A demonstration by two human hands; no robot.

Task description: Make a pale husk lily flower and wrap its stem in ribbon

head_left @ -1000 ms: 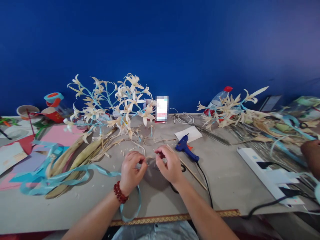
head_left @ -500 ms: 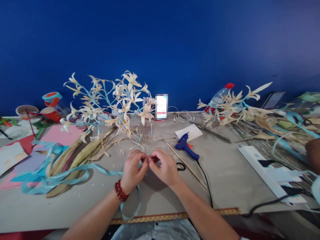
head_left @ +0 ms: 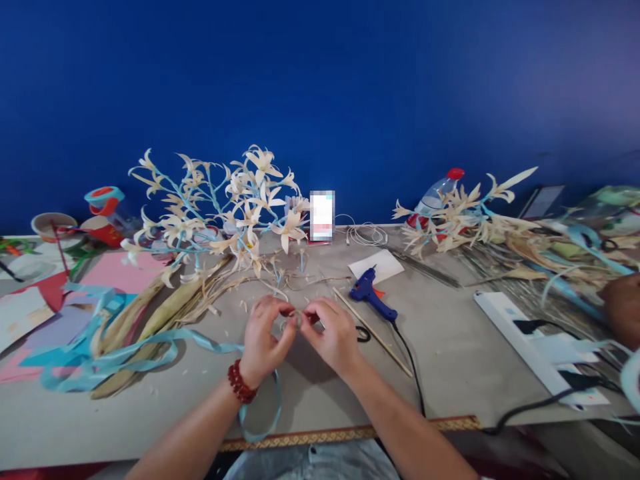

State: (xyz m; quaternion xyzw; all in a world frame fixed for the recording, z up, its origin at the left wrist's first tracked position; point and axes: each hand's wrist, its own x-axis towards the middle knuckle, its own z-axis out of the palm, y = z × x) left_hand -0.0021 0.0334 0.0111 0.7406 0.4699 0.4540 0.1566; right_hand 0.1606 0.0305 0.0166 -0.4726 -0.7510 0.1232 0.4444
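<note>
My left hand (head_left: pixel 267 333), with a red bead bracelet (head_left: pixel 241 382) at its wrist, has thumb and fingers pinched together above the table. My right hand (head_left: pixel 330 333) meets it fingertip to fingertip, also pinched. A small pale strip (head_left: pixel 298 317) shows between the fingertips; its kind is too small to make out. The light blue ribbon (head_left: pixel 213 343) runs from the left side to behind my left hand and loops below it. Just right of my right hand lie black scissors (head_left: pixel 363 333), partly hidden, and a thin wooden stick (head_left: pixel 395 355).
A blue glue gun (head_left: pixel 373 295) rests by white paper (head_left: pixel 380 265). Pale husk flowers (head_left: pixel 263 193) stand at the back left, with dried husks (head_left: pixel 165 320) before them. A power strip (head_left: pixel 520 350) with cables lies right. A phone (head_left: pixel 321 215) stands against the wall.
My fingertips have drawn slightly apart, and the pale strip between them shows more clearly. Otherwise the hands stay in nearly the same place; the view has shifted a little.
</note>
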